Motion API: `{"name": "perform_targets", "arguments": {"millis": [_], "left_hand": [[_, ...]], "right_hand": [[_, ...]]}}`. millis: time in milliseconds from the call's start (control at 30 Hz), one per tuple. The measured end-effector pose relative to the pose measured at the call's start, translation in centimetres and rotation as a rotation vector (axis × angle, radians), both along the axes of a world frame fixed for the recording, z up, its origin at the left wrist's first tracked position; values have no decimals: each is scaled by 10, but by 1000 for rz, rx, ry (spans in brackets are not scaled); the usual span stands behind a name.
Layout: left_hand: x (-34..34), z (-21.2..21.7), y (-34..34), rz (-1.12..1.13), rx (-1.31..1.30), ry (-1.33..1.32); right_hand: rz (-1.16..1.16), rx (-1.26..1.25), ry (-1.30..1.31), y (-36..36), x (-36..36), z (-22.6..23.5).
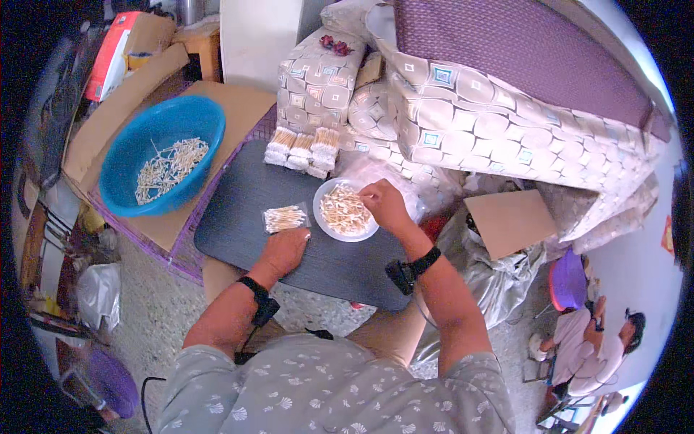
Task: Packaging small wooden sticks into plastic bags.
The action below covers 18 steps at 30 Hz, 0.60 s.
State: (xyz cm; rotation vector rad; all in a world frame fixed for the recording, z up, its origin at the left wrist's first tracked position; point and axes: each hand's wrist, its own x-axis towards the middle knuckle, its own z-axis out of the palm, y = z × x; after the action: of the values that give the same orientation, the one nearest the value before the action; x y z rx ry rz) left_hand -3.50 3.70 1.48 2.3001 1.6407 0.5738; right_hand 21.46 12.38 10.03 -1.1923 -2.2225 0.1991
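A white bowl (320,217) of loose cotton swabs (343,210) stands on the dark tabletop (249,184) in front of me. My right hand (385,205) is over the bowl's right side, fingertips pinched together at the swabs. Left of the bowl lies a clear plastic bag of cotton swabs (285,218), the swabs lined up side by side. My left hand (287,250) is curled at the bag's near edge and seems to grip it, its fingers partly hidden. Several filled bags of swabs (302,149) are stacked at the table's far edge.
A blue basin (116,177) with more loose swabs sits on cardboard at the left. Beyond the table is a sofa with a patterned cover (491,130). To the right are a cardboard flap (512,223) and a silvery sack (499,289). Farther right, another person (589,347) sits.
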Motion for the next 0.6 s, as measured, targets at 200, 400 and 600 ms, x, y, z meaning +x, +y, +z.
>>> {"name": "perform_targets", "arguments": {"millis": [200, 400, 600], "left_hand": [[-3, -12, -2, 15, 79, -151], [19, 1, -3, -43, -124, -797], [42, -2, -22, 13, -528, -1179]], "right_hand": [[-47, -442, 558, -54, -12, -31], [-76, -490, 743, -108, -26, -80], [-75, -332, 547, -124, -30, -88]]}}
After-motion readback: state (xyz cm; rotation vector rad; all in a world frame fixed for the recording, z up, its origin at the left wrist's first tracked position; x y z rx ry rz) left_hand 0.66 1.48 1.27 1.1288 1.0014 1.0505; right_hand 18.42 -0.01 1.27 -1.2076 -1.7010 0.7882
